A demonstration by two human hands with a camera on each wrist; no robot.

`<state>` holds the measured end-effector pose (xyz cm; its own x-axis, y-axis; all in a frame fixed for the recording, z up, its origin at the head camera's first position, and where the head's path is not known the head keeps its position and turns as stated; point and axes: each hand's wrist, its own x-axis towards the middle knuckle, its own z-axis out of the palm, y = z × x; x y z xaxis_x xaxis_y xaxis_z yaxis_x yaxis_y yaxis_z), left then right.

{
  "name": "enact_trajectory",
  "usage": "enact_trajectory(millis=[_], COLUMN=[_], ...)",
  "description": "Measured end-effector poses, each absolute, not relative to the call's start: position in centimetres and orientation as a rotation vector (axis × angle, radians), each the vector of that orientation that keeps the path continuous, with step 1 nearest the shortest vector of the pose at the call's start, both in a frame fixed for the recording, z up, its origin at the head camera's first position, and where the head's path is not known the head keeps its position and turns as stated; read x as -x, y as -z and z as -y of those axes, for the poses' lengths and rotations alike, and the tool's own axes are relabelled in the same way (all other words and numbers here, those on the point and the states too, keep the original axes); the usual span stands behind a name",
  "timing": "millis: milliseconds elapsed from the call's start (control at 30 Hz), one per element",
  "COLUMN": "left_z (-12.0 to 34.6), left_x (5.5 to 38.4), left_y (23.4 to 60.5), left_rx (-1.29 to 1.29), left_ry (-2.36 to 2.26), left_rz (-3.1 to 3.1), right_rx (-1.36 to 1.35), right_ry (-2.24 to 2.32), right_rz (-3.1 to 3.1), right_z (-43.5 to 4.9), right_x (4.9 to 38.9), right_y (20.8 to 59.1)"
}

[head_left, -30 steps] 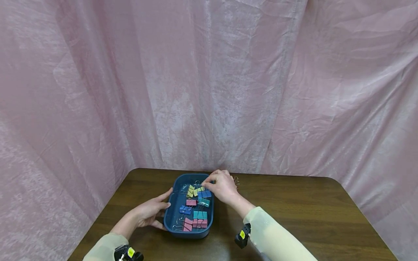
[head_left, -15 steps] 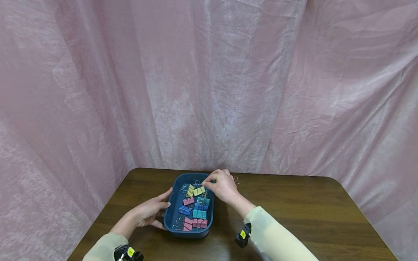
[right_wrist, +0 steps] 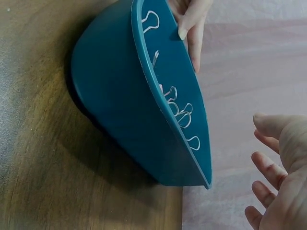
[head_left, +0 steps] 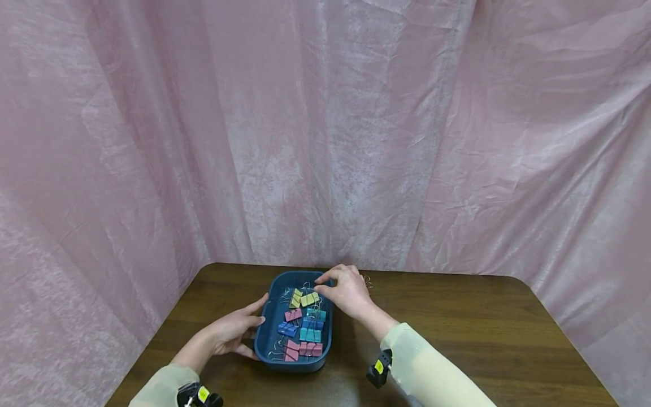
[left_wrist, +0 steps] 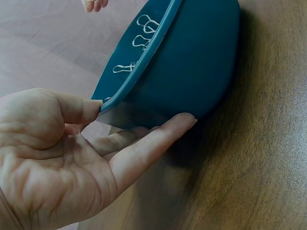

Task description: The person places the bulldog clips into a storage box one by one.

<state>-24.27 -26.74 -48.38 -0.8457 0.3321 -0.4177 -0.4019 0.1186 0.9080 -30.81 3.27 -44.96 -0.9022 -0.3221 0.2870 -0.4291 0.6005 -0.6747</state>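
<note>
A dark blue plastic bin [head_left: 269, 339] stands on the table with several coloured binder clips inside. Two yellow clips [head_left: 309, 299] lie toward its far end. Nearer are a pink clip [head_left: 293, 315], blue ones and teal ones, with two pink clips [head_left: 311, 349] at the near end. My left hand [head_left: 231, 330] holds the bin's left side, its thumb over the rim and fingers along the outer wall. Over the far right rim, my right hand [head_left: 346, 289] has thumb and fingers parted. Nothing shows between them in the right wrist view.
Thin wire loops [head_left: 368, 281] show just beyond the right hand at the table's back edge. The brown wooden table [head_left: 458, 328] extends right of the bin. A pink curtain [head_left: 325, 141] hangs behind it.
A blue binder clip at the bin's far right has dropped nearer, among the teal clips, and nearby clips have shifted. My right thumb and finger have parted slightly. The left hand stays put.
</note>
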Motion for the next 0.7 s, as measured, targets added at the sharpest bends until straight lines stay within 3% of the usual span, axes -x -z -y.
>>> enact_trajectory(millis=[700], left_z=[26.7], left_x=[24.22], left_y=[48.24], left_rx=[0.07], left_ry=[-1.767], left_rz=[-1.886], right_rx=[-0.614], right_ry=[-1.242], right_rz=[2.657], right_z=[-4.15], right_x=[30.95], right_y=[44.19])
